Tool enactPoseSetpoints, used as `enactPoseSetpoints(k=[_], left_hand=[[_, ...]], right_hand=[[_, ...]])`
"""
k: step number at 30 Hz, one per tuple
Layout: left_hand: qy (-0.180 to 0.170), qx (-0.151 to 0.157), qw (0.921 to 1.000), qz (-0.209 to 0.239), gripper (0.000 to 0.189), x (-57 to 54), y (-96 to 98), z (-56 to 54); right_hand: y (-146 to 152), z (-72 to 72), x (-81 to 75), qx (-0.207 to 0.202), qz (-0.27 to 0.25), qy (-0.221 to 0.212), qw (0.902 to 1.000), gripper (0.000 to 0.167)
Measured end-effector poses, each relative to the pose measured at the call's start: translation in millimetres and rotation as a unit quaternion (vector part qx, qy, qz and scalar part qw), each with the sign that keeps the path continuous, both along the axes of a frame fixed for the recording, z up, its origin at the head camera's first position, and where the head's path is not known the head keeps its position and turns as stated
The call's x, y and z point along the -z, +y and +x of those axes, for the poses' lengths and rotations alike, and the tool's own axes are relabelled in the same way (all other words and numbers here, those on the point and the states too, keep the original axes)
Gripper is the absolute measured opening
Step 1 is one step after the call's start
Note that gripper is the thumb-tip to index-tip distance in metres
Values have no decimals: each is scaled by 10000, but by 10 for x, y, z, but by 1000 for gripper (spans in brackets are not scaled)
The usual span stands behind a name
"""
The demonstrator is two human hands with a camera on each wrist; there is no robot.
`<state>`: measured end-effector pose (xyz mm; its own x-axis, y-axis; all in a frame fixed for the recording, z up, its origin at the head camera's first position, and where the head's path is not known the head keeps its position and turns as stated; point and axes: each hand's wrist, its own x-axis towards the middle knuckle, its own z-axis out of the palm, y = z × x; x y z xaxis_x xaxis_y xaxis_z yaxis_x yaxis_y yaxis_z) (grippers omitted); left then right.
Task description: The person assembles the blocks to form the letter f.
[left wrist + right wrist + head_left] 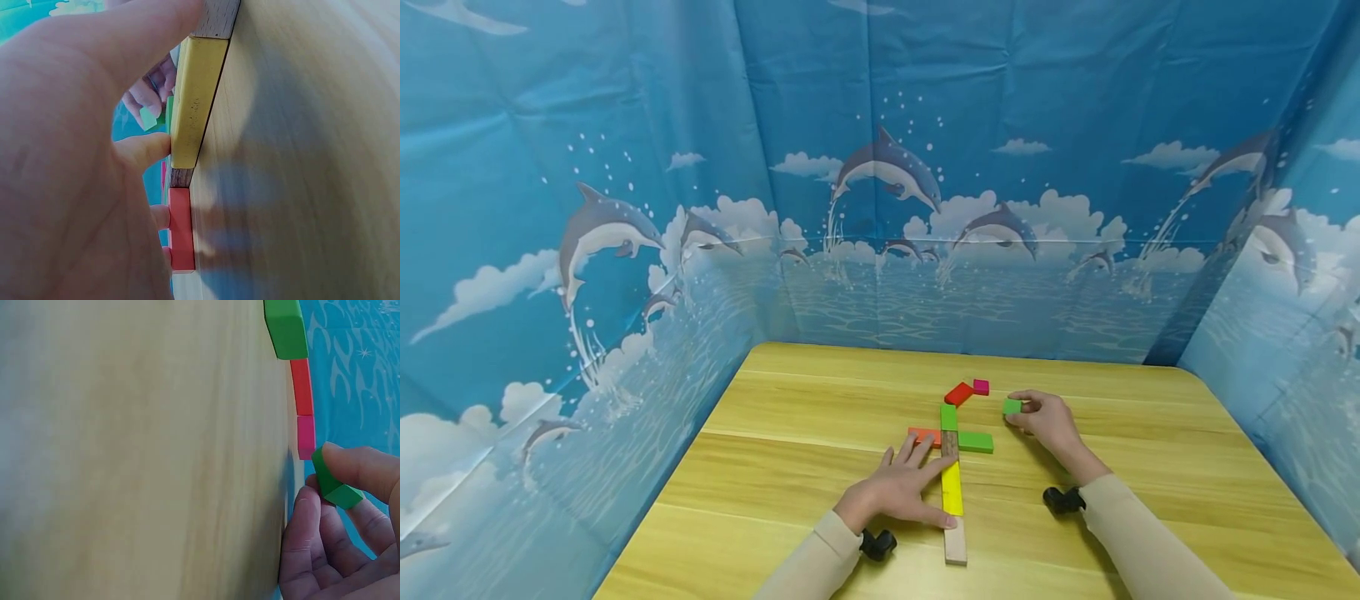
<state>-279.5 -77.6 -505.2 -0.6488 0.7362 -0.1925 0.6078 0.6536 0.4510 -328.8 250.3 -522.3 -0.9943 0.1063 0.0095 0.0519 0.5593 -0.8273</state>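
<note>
My right hand [1047, 423] pinches a small green block [1012, 407] between thumb and fingers; the right wrist view shows this green block [334, 481] tilted. With fingers spread, my left hand [901, 490] rests on a line of flat blocks. Its thumb is at the pale wood block [955, 546], the index finger by the yellow block [952, 492] and dark brown block [950, 442], the other fingertips on the orange-red block [924, 437]. A long green block [976, 442] lies opposite that one. Above the brown block sits another green block [949, 417].
Beyond the line, a red block [958, 394] lies at a slant, with a small magenta block [981, 387] by its upper right end. A dolphin-print curtain [880, 292] rises behind the wooden table [820, 392]. Black wrist cameras hang under both wrists.
</note>
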Motion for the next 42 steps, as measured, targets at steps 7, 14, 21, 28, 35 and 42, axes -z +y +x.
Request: enactPoseSetpoints(k=[7, 14, 21, 28, 35, 42], left_hand=[[20, 4, 10000, 6, 95, 56, -2, -4], [91, 25, 10000, -2, 95, 54, -15, 2], [115, 54, 9999, 5, 95, 52, -46, -3], [32, 81, 10000, -35, 95, 79, -60, -4], [118, 101, 9999, -2, 94, 75, -71, 11], [161, 140, 9998, 6, 95, 61, -90, 34]], right_hand=[[-14, -98, 46, 105, -11, -21, 9999, 46], [-52, -177, 49, 130, 105, -78, 9998, 46], [-99, -241, 28, 243, 191, -133, 9994, 47], [-138, -257, 52, 393, 195, -275, 9987, 49], [-137, -306, 80, 488, 523, -268, 9971, 51], [-168, -323, 82, 500, 943, -295, 9938, 53]])
